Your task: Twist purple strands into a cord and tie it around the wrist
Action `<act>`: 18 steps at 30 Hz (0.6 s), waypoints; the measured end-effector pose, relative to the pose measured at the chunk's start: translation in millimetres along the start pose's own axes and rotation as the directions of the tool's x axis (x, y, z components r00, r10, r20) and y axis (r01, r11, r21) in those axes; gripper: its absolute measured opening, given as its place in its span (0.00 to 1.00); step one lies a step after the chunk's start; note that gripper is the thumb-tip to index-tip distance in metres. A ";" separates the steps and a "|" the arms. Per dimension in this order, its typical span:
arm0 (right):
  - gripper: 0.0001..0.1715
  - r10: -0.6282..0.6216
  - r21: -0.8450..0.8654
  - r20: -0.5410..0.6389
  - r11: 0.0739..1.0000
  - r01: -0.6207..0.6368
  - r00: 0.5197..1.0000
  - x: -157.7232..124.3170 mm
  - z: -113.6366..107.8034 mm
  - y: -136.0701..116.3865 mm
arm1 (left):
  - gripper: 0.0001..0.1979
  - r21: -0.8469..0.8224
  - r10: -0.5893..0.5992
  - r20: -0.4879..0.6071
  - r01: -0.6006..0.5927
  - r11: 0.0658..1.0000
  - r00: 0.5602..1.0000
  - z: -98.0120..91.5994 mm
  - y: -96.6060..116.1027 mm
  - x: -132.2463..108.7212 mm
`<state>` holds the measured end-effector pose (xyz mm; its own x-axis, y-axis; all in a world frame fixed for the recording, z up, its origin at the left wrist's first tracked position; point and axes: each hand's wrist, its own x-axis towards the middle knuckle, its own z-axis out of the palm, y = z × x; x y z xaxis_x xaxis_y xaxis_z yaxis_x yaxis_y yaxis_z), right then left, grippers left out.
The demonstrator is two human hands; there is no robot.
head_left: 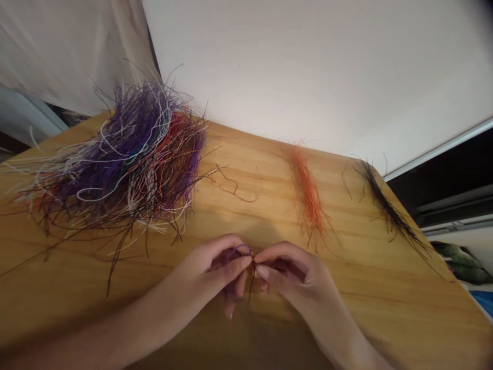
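Two hands (pixel 210 272) (pixel 296 272), one purple strand (pixel 239 250), mixed heap (pixel 127 164), orange tuft (pixel 308 198), black tuft (pixel 389 210)

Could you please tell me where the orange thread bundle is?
In the head view, the orange thread bundle lies on the wooden tabletop, between the large mixed tangle and the black bundle, beyond the right hand.

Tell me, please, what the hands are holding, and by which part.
The left hand and right hand pinch thin strands between their fingers; which part is hidden.
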<state>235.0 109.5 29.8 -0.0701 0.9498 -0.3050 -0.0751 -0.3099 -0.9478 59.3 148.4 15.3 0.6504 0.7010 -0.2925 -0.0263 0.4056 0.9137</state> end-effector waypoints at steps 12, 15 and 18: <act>0.03 -0.241 -0.286 -0.148 0.939 0.192 0.959 -3.2 7.6 -3.5 | 0.09 0.090 -0.032 -0.098 0.041 0.995 0.995 5.7 2.2 4.1; 0.04 -0.240 -0.305 -0.146 0.934 0.187 0.960 -3.8 8.8 -5.3 | 0.10 0.103 -0.034 -0.081 0.042 0.994 0.996 5.6 7.5 3.3; 0.04 -0.244 -0.320 -0.142 0.928 0.189 0.959 -4.3 9.8 -5.0 | 0.09 0.164 -0.041 -0.029 0.046 0.985 0.999 4.2 12.3 1.4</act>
<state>226.0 106.6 36.8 0.0927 0.9929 -0.0746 0.2355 -0.0946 -0.9673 63.1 151.9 27.4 0.6288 0.7003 -0.3380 0.1282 0.3354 0.9333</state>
